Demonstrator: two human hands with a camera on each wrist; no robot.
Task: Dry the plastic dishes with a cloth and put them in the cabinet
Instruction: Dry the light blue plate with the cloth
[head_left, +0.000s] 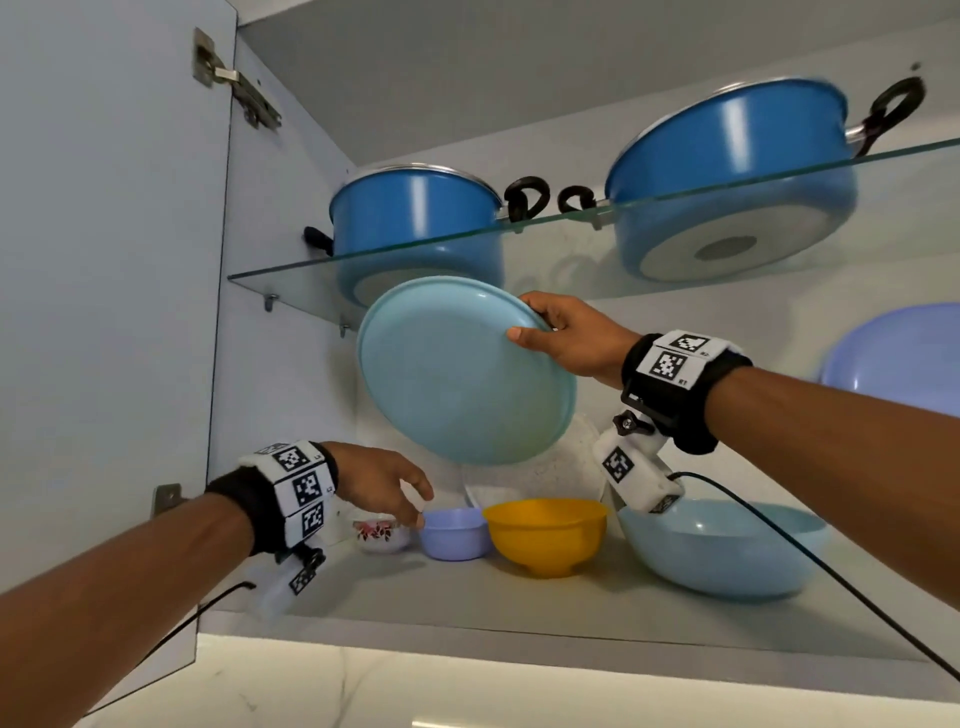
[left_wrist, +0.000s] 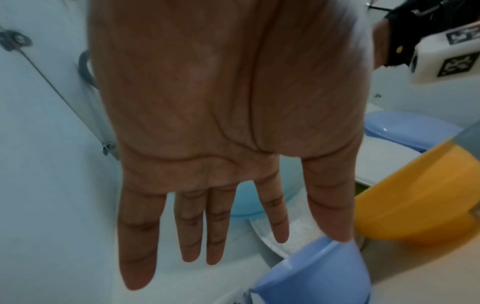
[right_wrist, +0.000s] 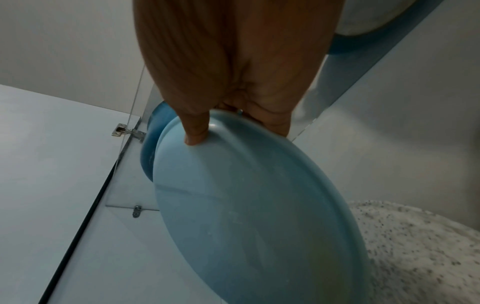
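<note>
Plate (head_left: 462, 374) gripped by right hand (head_left: 576, 338) | speckled plate (head_left: 566, 467) mostly hidden

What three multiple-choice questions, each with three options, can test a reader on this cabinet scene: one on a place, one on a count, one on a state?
1. Where do the blue pots stand?
A. on the glass shelf
B. on the bottom shelf
C. on the counter

2. How many blue pots are there?
A. one
B. two
C. four

3. What is the left hand doing?
A. gripping a cloth
B. holding the plate
C. open, holding nothing

Answers:
1 A: both pots sit on the glass shelf.
2 B: a small one and a large one.
3 C: its fingers are straight, while the right hand grips the light blue plate.
</note>
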